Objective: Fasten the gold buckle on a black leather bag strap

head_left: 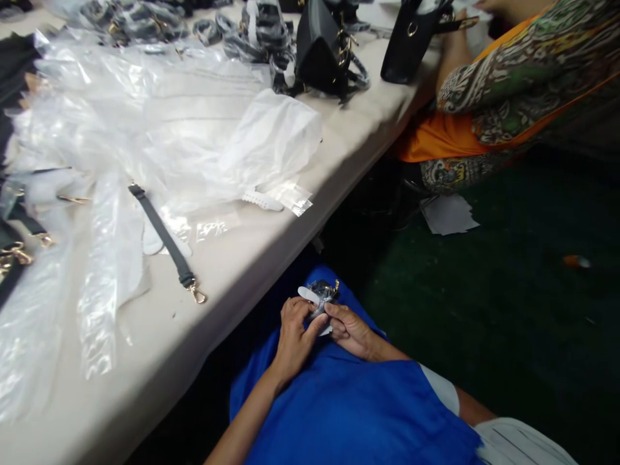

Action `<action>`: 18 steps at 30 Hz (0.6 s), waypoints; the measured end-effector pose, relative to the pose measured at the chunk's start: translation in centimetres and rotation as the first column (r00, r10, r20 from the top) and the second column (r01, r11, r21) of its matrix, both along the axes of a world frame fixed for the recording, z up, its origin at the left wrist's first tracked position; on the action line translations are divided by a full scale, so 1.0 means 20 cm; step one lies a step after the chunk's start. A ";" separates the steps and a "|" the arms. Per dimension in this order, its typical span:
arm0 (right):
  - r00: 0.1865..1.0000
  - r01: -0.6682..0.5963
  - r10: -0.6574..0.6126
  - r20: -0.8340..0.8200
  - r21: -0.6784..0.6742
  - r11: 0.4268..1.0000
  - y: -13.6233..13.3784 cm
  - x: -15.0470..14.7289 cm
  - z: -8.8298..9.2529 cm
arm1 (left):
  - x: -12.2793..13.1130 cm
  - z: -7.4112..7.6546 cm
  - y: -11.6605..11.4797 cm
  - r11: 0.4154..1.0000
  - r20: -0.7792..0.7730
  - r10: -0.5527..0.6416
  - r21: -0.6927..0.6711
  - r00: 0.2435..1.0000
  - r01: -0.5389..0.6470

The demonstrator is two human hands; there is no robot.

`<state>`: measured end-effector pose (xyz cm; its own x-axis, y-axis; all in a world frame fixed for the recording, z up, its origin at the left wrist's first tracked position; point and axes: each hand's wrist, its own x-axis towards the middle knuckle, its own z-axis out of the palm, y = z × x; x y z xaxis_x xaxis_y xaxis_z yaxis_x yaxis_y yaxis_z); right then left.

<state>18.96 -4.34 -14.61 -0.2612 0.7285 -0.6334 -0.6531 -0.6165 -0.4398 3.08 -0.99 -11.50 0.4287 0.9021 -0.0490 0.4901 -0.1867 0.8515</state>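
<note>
Over my lap, on blue cloth (pixel 339 400), both hands close around a small bundled black strap (pixel 323 290) in clear plastic. A gold clasp sticks up at its right side, and a white strip (pixel 309 295) lies across its left. My left hand (pixel 295 336) wraps it from the left, its thumb pressed toward the middle. My right hand (pixel 351 328) pinches the bundle from the right with thumb and bent forefinger. What lies beneath the fingers is partly hidden. On the table to the left, a loose black strap (pixel 165 239) with gold clasps lies nearest my hands.
Clear plastic sleeves (pixel 174 123) cover much of the pale table (pixel 232 284). Wrapped strap bundles (pixel 135 22) and black handbags (pixel 320 48) stand at the back. A co-worker in a patterned sleeve (pixel 533 77) handles another black bag (pixel 407 42). Papers (pixel 449 214) lie low on the right.
</note>
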 end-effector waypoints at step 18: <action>0.963 -0.088 0.033 0.267 0.196 0.977 0.05 -0.03 -0.03 | 0.01 -0.34 0.01 0.953 0.190 0.293 0.022 0.937 -0.302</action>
<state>18.28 -3.24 -15.11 -0.1540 0.8374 -0.5244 -0.4628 -0.5301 -0.7105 3.30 -0.82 -18.23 0.1376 0.9890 0.0535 0.3671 -0.1011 0.9247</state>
